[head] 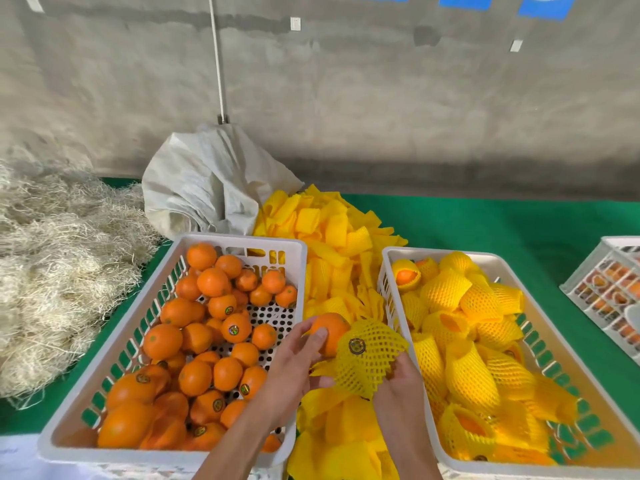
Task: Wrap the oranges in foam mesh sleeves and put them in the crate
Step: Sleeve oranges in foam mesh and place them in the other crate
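Left hand (294,362) gripping bare orange (329,332) at centre, thumb and fingers curled round it. Right hand (398,386) holding netted orange (367,358) from beneath, fingers apparently curled under the yellow foam mesh, half hidden; round sticker showing through the net. Just touching, bare fruit at 10 o'clock of the netted one. At 8 o'clock, white crate of loose oranges (239,244). At 3 o'clock, white crate of wrapped oranges (389,258). At 12 o'clock, heap of foam mesh sleeves (332,223) on green cloth (502,230)
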Motion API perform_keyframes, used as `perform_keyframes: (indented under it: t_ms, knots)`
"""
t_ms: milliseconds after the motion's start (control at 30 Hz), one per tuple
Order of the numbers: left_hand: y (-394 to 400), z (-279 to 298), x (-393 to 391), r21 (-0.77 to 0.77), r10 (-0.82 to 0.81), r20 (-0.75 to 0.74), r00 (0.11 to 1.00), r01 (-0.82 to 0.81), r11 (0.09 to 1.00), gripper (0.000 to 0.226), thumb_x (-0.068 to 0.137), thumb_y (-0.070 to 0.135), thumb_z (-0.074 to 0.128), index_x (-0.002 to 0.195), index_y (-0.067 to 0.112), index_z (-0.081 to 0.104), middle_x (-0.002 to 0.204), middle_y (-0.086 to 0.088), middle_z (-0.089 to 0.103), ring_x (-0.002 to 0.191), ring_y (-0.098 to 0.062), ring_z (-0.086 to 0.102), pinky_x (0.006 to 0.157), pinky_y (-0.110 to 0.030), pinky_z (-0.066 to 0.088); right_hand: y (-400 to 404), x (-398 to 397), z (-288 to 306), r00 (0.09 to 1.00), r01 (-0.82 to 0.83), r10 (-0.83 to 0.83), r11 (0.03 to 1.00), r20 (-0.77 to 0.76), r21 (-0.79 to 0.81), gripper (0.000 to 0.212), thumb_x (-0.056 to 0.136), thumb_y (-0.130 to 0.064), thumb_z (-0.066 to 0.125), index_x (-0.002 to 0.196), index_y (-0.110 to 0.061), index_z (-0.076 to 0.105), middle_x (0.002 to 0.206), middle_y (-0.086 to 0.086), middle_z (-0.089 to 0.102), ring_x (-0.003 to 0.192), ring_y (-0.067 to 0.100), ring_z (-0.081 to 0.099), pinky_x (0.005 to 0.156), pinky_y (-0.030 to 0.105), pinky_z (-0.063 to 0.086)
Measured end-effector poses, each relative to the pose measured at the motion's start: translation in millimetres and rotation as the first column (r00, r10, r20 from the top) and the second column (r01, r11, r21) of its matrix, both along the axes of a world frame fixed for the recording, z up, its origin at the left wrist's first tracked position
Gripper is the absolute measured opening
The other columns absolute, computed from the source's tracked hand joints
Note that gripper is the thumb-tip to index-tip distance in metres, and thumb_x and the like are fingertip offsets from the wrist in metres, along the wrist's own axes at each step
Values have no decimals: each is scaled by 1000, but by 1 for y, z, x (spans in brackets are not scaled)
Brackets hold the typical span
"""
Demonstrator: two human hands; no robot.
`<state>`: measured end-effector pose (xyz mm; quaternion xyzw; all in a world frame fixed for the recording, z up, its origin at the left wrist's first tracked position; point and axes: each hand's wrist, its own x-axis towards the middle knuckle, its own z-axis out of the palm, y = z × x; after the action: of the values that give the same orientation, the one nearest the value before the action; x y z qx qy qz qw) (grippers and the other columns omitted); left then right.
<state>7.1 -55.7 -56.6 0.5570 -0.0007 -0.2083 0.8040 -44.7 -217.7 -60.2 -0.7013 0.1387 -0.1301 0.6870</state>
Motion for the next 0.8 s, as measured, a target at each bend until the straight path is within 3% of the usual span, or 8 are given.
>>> perform_keyframes:
  t_ms: [133,200,300,433,533,667,733,800]
  knots:
    - [-2,-2,-4,30,-22,24,999,21,999,56,87,42,74,135,19,57,122,-12,71,97,-21,72,75,-40,63,0,3,6,997,-72,74,991,11,-110,41,86,-14,84,122,-27,69,115,-21,72,108,-1,67,83,16,56]
    - [-2,-4,-2,-13,-8,5,1000,8,1000,56,86,37,75,133,13,56,121,-18,69,97,-28,73,75,-42,63,1,3,6,996,-87,88,989,2,-120,43,85,-16,84,123,-29,68,114,-26,70,108,-5,65,81,9,52]
    - [-4,-4,-2,-38,-37,15,999,37,999,49,89,27,71,133,8,59,123,-30,66,110,-49,66,78,-46,65,1,5,9,997,-80,80,989,0,-126,41,84,-33,81,122,-38,66,116,-27,69,109,-6,64,86,18,54]
    - [-10,-2,-3,-42,49,32,998,-48,998,51,89,26,67,137,9,61,124,-29,67,96,-35,69,85,-45,61,-1,8,14,987,-157,156,984,-28,-89,44,78,-45,79,120,-46,66,119,-23,71,110,-4,65,91,26,53]
    - [-10,-5,-1,-25,68,65,996,-67,997,47,95,19,64,142,12,59,129,-17,70,115,-40,67,99,-58,53,2,7,11,976,-217,211,968,-55,-129,53,77,-44,83,126,-41,64,123,-25,68,114,-4,64,91,24,57]
    - [-5,-1,-3,-60,-73,92,993,79,995,42,101,12,57,143,14,58,135,-4,70,125,-24,66,103,-42,56,6,5,14,960,-278,271,950,-73,-139,75,66,-60,83,133,-35,58,122,-33,65,113,-8,62,89,12,53]
    - [-5,2,-3,-54,-126,75,989,130,990,40,101,23,53,138,12,63,131,-9,71,122,-26,68,98,-35,57,7,6,14,957,-282,270,951,-102,-129,69,71,-51,84,133,-34,57,121,-31,66,114,-6,63,93,18,54]
    - [-5,1,-2,-23,-132,36,991,132,991,46,104,35,45,135,7,64,128,-18,71,116,-32,66,97,-41,53,9,7,12,962,-255,236,957,-137,-136,59,82,-30,84,134,-34,56,120,-27,67,114,-3,63,96,23,53]
